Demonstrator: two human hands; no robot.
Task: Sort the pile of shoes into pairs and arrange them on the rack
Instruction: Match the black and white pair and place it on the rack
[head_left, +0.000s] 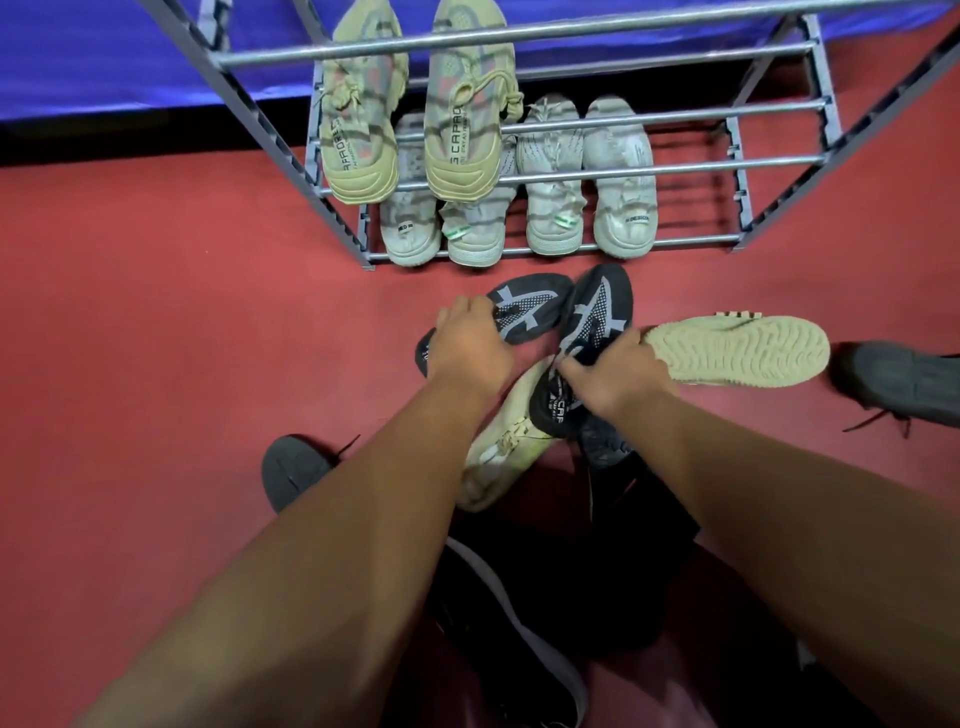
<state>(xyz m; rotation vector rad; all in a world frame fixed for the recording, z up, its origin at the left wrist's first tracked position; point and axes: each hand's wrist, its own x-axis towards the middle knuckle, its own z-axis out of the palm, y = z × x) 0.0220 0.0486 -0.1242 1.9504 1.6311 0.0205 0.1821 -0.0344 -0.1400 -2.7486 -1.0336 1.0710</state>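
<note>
1. Nearest, our forearms reach forward over a dark garment or bag, hard to identify, lying on the red floor, with a dark shoe just left of our left arm

2. Just beyond, our right hand is curled closed over the collar end of one black patterned shoe; that shoe's heel rests on a beige shoe lying beneath it

3. Beside it, our left hand is cupped palm down on the other black patterned shoe; the fingers wrap over it, though we cannot tell how firm the hold is

4. As we judge it, the coming move turns on this: both black shoes lie directly ahead of the hands with their long axes running away from us toward the rack, toes nearly touching each other, the left one angled to the right. Each hand is equally near its own shoe, so a straight forward carry should serve

5. To the right, an upturned beige shoe shows its sole, and a grey shoe lies beyond it, near the right edge of view

6. Farthest, the rack's bottom tier holds four pale grey shoes along its left and middle, leaving its right end free; a tan pair sits on the tier above, at its left end
</note>
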